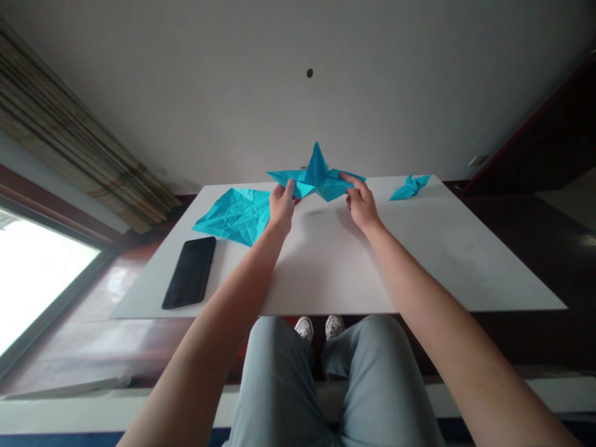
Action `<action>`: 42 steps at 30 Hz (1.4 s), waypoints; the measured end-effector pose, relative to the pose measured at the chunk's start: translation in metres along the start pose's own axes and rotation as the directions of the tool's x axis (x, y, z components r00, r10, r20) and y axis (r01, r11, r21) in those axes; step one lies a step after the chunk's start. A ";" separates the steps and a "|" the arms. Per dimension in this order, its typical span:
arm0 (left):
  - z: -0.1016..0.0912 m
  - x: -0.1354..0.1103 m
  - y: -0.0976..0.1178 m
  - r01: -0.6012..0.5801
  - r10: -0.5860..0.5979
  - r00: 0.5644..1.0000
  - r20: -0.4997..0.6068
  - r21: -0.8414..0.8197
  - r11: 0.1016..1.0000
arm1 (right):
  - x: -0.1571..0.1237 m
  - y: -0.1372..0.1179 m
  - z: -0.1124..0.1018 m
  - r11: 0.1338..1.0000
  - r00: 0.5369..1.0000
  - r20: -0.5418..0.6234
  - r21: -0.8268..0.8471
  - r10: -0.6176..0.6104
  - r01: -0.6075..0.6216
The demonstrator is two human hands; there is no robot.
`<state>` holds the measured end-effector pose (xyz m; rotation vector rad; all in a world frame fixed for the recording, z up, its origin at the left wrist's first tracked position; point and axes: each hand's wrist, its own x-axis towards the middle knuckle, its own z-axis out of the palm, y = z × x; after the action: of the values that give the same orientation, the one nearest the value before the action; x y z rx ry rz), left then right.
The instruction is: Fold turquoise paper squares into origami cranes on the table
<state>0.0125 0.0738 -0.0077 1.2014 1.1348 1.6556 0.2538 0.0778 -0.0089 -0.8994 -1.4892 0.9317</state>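
Note:
Both my hands hold up a blue folded origami paper above the far half of the white table. It has a tall point in the middle and long points out to either side. My left hand pinches its left part, the thumb in front and the other fingers partly hidden behind. On the other side, the thumb and index finger of my right hand close on its right part. A creased, unfolded blue sheet lies flat beside my left hand. Off to the right rests a small folded blue origami piece.
A black phone lies near the left front of the white table. Behind the table rises a pale wall. Curtains and a bright window are at the left. My knees are at the table's front edge.

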 end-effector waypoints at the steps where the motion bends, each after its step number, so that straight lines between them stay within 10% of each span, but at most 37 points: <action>1: 0.001 -0.001 0.002 0.002 -0.002 1.000 -0.008 -0.014 1.000 | 0.001 0.002 -0.001 1.000 0.999 -0.045 -0.015 -0.024 0.024; 8: 0.008 -0.011 0.015 0.072 -0.105 0.986 -0.126 -0.247 0.966 | 0.001 0.003 0.003 0.991 0.975 -0.185 -0.084 -0.122 0.108; 21: 0.017 -0.022 0.015 0.086 -0.037 0.987 0.156 -0.323 0.942 | 0.010 0.010 -0.006 0.994 0.914 -0.393 0.072 0.103 -0.081; 27: 0.018 -0.027 0.020 0.127 -0.064 0.979 0.193 -0.335 0.933 | 0.008 0.016 -0.007 0.977 0.935 -0.283 0.084 0.214 -0.198; 42: 0.010 -0.016 0.026 0.145 -0.171 0.985 -0.006 -0.497 0.855 | 0.007 0.011 0.000 0.998 0.990 -0.128 0.036 0.056 -0.052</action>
<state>0.0237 0.0536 0.0139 0.7194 0.7409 1.7151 0.2539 0.0885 -0.0159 -0.9615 -1.3419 0.9175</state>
